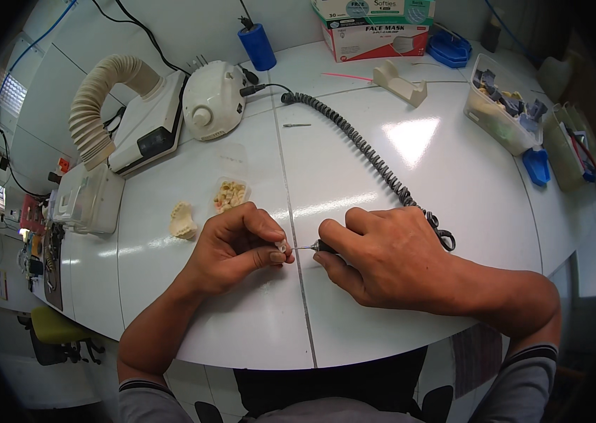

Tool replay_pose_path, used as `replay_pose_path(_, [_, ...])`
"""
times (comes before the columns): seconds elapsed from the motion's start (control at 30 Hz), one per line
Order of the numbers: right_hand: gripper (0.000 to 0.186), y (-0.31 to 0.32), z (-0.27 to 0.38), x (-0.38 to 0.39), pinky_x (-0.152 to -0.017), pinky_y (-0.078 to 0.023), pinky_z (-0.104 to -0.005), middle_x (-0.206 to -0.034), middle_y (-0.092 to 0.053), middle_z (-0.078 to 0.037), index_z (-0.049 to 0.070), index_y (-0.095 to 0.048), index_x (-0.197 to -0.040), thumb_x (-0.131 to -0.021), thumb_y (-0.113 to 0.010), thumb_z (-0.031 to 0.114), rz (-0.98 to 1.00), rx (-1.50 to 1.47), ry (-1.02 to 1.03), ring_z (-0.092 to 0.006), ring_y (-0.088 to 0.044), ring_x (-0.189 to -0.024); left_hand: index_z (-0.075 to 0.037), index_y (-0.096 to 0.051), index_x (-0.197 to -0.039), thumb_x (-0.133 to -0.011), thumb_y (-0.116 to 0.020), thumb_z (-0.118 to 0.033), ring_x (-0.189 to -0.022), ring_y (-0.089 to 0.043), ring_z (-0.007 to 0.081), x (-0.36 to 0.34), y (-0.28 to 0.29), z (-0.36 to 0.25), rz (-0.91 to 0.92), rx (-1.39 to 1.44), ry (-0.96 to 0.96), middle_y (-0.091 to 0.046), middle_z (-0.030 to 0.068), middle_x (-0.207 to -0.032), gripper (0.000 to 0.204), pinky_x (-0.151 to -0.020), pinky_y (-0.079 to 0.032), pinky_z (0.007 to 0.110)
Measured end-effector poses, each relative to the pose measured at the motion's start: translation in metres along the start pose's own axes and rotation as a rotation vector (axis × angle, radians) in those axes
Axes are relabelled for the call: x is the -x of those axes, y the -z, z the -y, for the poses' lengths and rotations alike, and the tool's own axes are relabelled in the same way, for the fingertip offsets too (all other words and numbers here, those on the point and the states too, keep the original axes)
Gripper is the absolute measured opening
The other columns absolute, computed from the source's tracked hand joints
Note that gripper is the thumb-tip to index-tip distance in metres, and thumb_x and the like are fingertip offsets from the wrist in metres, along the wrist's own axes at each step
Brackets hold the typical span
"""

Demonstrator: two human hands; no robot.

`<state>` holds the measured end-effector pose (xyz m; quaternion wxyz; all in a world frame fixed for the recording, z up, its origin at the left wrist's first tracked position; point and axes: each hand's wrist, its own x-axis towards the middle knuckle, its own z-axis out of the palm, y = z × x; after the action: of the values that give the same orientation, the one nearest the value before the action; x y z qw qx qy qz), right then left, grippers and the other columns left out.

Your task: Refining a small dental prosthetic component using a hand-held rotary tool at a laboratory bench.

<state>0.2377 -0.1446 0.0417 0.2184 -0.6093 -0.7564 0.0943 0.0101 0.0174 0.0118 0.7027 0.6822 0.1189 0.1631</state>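
A small whitish dental crown (pixel 282 247) is pinched between the thumb and fingers of my left hand (pixel 231 247). My right hand (pixel 397 261) grips a dark rotary handpiece (pixel 321 246), mostly hidden under the fingers. Its thin metal bur (pixel 303 247) points left, and the tip is at or very close to the crown; contact is too small to make out. Beyond my left hand lie a cream dental cast (pixel 183 221) and a small clear box of tooth-like pieces (pixel 230 196). A coiled black cord (pixel 354 134) comes down to my right hand from the white control unit (pixel 212 102).
A white dust extractor with a ribbed hose (pixel 90 106) stands back left, near a clear plastic box (pixel 86 201). A loose bur (pixel 298 125) and a cream handpiece stand (pixel 400 84) lie farther back. Mask boxes (pixel 375 35) and a filled tub (pixel 502 106) sit at the far right.
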Motion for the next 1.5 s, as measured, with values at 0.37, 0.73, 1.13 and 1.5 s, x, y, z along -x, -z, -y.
replay_pose_path(0.37, [0.028, -0.0016, 0.0015, 0.0009, -0.046, -0.052, -0.0421, -0.072, -0.068, -0.017, 0.003, -0.068, -0.097, -0.100, -0.069, 0.030, 0.002, 0.038, 0.012, -0.0309, -0.067, -0.053, 0.002, -0.068, -0.110, -0.095, -0.073, 0.012, -0.102, -0.074, 0.0152, 0.0017, -0.0027, -0.0011, 0.016, -0.086, 0.040, -0.071, 0.0087, -0.107, 0.019, -0.094, -0.063, 0.031])
replay_pose_path(0.73, [0.027, -0.0035, 0.0013, 0.0006, -0.046, -0.052, -0.0423, -0.069, -0.065, -0.014, 0.003, -0.067, -0.096, -0.099, -0.071, 0.030, -0.017, 0.064, 0.033, -0.0307, -0.067, -0.053, 0.003, -0.071, -0.111, -0.096, -0.076, 0.007, -0.100, -0.074, 0.0133, 0.0023, -0.0053, -0.0031, -0.015, -0.066, 0.096, -0.075, 0.0091, -0.106, 0.017, -0.091, -0.062, 0.028])
replay_pose_path(1.13, [0.027, 0.0005, 0.0020, -0.0006, -0.048, -0.053, -0.0435, -0.071, -0.067, -0.014, 0.005, -0.068, -0.095, -0.102, -0.069, 0.031, 0.041, 0.059, 0.012, -0.0307, -0.068, -0.056, 0.004, -0.069, -0.108, -0.092, -0.075, 0.013, -0.099, -0.076, 0.0180, 0.0008, -0.0073, -0.0057, -0.018, -0.105, 0.121, -0.072, 0.0121, -0.105, 0.019, -0.091, -0.066, 0.031])
replay_pose_path(1.5, [0.027, 0.0021, 0.0003, -0.0004, -0.049, -0.054, -0.0441, -0.072, -0.067, -0.015, 0.004, -0.068, -0.096, -0.101, -0.068, 0.031, 0.046, 0.042, 0.043, -0.0307, -0.069, -0.057, 0.004, -0.068, -0.108, -0.092, -0.074, 0.014, -0.099, -0.076, 0.0180, 0.0012, -0.0067, -0.0055, 0.003, -0.119, 0.122, -0.072, 0.0119, -0.105, 0.020, -0.092, -0.066, 0.032])
